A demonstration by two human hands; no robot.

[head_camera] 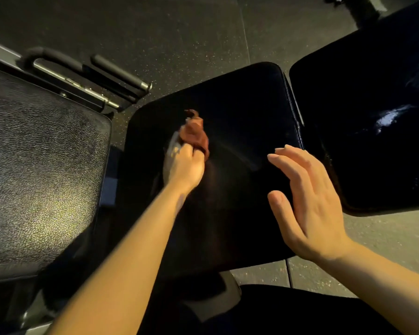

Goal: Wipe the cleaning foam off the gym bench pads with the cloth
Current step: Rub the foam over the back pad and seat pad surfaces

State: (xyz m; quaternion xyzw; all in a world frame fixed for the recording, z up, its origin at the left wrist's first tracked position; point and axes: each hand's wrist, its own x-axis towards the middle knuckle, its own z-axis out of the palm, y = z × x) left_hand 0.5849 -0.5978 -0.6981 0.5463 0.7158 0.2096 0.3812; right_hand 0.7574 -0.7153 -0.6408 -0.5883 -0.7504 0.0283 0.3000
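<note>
A black seat pad (240,112) of the gym bench fills the middle of the view. My left hand (186,165) grips a bunched reddish-brown cloth (195,134) and holds it on the pad's left part; the hand is blurred. A pale smear of foam (171,148) shows just left of the cloth. My right hand (307,201) hovers above the pad's right side, fingers straight and spread, holding nothing. The black back pad (363,81) lies to the right, with a white streak of foam (390,117) on it.
A second bench with a textured grey-black pad (39,170) stands at the left, with its metal frame and black handles (87,71) behind it. Dark speckled rubber floor (179,27) lies beyond, and lighter floor at the lower right.
</note>
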